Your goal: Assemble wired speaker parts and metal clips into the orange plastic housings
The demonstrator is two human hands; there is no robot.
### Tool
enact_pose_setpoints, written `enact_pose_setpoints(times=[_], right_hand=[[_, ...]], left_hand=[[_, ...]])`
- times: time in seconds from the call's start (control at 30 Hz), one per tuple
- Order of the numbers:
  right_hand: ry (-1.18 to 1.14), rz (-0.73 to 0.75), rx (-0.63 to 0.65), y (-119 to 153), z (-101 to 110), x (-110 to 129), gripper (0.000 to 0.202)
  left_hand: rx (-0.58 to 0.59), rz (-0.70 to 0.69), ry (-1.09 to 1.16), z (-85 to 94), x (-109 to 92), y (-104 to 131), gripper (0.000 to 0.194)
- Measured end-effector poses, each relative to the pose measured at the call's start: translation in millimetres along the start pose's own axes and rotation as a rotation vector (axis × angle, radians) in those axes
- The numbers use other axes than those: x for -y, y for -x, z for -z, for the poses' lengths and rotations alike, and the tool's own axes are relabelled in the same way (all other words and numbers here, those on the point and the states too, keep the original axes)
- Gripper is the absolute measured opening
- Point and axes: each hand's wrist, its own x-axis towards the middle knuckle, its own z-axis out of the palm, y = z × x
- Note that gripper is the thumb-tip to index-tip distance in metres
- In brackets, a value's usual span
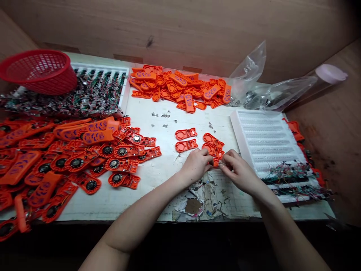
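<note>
My left hand (196, 165) is closed on an orange plastic casing half (216, 162) near the table's front, its fingers covering most of it. My right hand (238, 171) pinches at the right end of that casing; whatever lies between its fingertips is too small to make out. Just beyond the fingers are two open casing halves (213, 140), the nearer one partly behind my left hand. Two more casing halves (186, 145) lie to their left, hollow side up. Small metal pieces (165, 115) are scattered farther back on the white tabletop.
At left is a large pile of orange casings (76, 162), many with round black speakers. Behind it, a red basket (39, 71) rests on wired boards in a foam tray (124, 90). More orange shells (180, 84), plastic bags (251, 75) and a ridged foam tray (259, 139) with wired parts surround the workspace.
</note>
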Motion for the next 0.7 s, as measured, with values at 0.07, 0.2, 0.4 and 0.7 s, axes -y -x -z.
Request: enact_pose_setpoints(times=[0.07, 0.2, 0.4, 0.7], right_hand=[[-0.051, 0.070, -0.051, 5, -3, 2, 0.008], [-0.040, 0.058, -0.072, 7, -7, 1, 0.013], [0.053, -0.040, -0.021, 2, -4, -9, 0.017], [-0.080, -0.111, 0.155, -16, -1, -12, 0.018]], left_hand=[[-0.013, -0.008, -0.019, 0.1, 0, 1, 0.007], [-0.009, -0.015, -0.024, 0.0, 0, 1, 0.007], [0.009, 0.001, -0.010, -0.4, 0, 0, 0.009], [0.019, 0.018, 0.026, 2.6, -1, -1, 0.008]])
